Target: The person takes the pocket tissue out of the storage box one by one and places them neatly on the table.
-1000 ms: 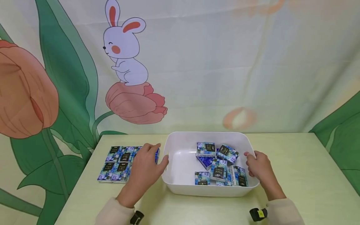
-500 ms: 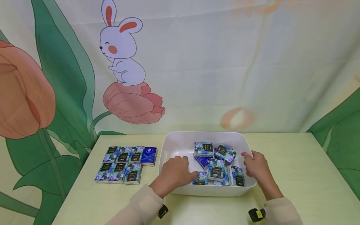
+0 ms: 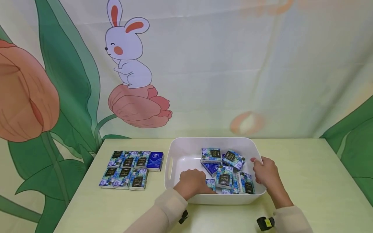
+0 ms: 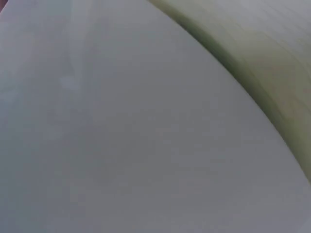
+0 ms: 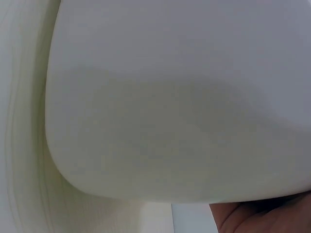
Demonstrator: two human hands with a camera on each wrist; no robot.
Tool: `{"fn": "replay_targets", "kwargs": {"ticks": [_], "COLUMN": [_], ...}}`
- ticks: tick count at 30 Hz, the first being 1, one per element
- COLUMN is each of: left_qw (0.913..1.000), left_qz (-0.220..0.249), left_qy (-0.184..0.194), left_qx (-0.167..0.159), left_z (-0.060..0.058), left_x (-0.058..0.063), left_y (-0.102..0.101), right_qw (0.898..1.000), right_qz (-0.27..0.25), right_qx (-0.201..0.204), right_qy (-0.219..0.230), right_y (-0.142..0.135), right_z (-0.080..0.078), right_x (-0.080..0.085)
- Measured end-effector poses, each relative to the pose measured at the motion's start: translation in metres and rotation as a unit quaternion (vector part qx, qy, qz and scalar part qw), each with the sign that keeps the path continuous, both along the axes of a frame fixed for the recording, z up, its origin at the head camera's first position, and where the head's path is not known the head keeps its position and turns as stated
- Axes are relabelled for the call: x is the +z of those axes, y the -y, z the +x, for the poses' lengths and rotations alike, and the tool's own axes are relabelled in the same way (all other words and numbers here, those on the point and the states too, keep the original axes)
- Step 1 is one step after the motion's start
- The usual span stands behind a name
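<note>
A white plastic bin stands on the table with several blue floral tissue packs lying jumbled in it. Over its front rim my left hand reaches down inside, beside a floral tissue pack near the front wall. The fingertips are hidden, so whether they hold that pack cannot be seen. My right hand grips the bin's right end at the rim; part of that hand shows in the right wrist view. The bin's outer wall fills most of the left wrist view.
Left of the bin, several floral packs lie flat in two rows, with a plain dark-blue pack ending the back row. A printed curtain hangs behind the pale table.
My left hand has moved right from beside the packs on the table, over the bin's front rim and down inside. My right hand keeps its grip on the bin.
</note>
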State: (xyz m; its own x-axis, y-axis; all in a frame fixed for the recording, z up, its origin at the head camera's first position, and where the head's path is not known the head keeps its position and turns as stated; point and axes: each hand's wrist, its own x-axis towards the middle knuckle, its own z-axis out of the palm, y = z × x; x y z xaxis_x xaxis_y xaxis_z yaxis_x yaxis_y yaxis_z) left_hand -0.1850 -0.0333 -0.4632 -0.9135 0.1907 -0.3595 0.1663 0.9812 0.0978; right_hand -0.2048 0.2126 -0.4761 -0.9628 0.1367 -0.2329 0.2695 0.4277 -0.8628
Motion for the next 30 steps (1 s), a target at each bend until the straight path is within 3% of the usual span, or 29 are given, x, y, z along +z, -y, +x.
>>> {"fn": "replay_targets", "kwargs": {"ticks": [3,10,14,18,23,26,30], "left_qw": [0.9998,0.9899,0.9803,0.9680,0.9551,0.9501,0.9438], "left_qz": [0.021,0.139,0.182,0.219,0.249,0.252,0.249], "left_qy": [-0.007,-0.023,-0.064,-0.114,-0.151,-0.169,-0.193], "left_qx": [-0.003,0.019,0.041,0.043,0.056,0.073,0.100], "left_z": [-0.002,-0.005,-0.001,0.007,0.018,0.024,0.032], "left_x": [-0.003,0.001,0.015,0.032,0.051,0.060,0.068], "left_y": [0.001,0.014,0.024,0.039,0.059,0.075,0.104], "right_qw": [1.000,1.000,1.000,0.999,0.995,0.998,0.998], "right_qz": [0.002,-0.007,-0.025,-0.048,-0.089,-0.061,0.045], "right_qx": [-0.002,-0.003,-0.002,0.004,0.011,0.013,0.021], "right_qy": [0.000,-0.001,0.004,0.015,0.033,0.021,-0.022], "right_y": [0.000,0.000,-0.001,-0.002,-0.004,-0.005,-0.003], "right_z": [0.000,-0.001,0.000,-0.001,-0.003,-0.001,0.002], "right_x": [0.000,0.000,0.001,0.002,0.006,0.007,0.009]}}
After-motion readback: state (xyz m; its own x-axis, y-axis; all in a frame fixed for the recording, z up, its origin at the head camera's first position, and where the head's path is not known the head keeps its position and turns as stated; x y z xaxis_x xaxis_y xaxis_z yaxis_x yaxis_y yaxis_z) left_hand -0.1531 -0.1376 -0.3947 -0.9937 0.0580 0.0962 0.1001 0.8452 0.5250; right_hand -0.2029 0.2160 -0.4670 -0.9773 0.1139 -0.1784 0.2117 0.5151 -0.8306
